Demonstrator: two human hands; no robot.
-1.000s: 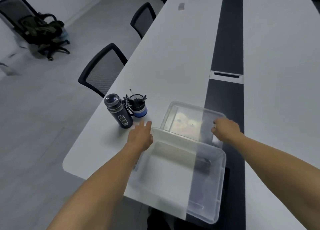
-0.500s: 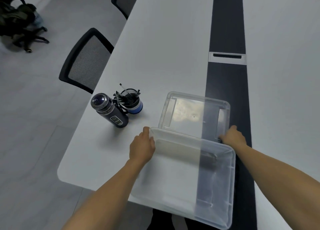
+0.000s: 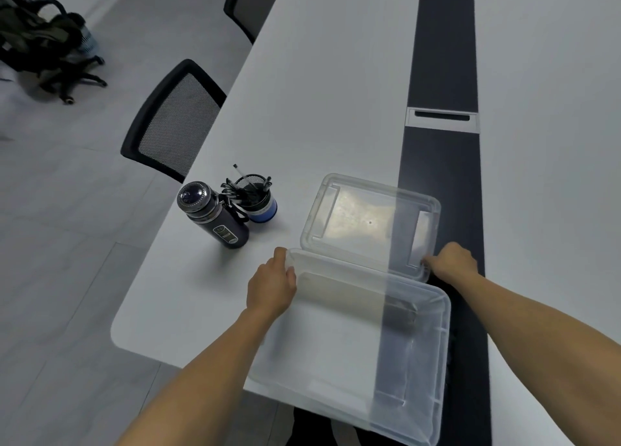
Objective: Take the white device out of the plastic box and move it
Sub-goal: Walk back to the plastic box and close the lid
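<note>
A clear plastic box (image 3: pixel 353 361) sits at the near end of a long white table (image 3: pixel 329 92), its near edge hanging past the table's edge. The left hand (image 3: pixel 270 286) grips the box's far-left corner, thumb hooked over the rim and fingers curled against the outer wall. The right hand (image 3: pixel 452 260) is at the box's far-right corner, fingers bent down where the box meets the clear lid (image 3: pixel 369 220); whether they clamp the box or the lid cannot be told. The lid lies flat just beyond the box, touching its far rim. No white device can be made out inside the box; only the tabletop and its dark centre strip (image 3: pixel 442 59) show through the floor. Left of the lid stand a dark flask (image 3: pixel 215 215) and, just beside it, a pen cup (image 3: pixel 257 200)
</note>
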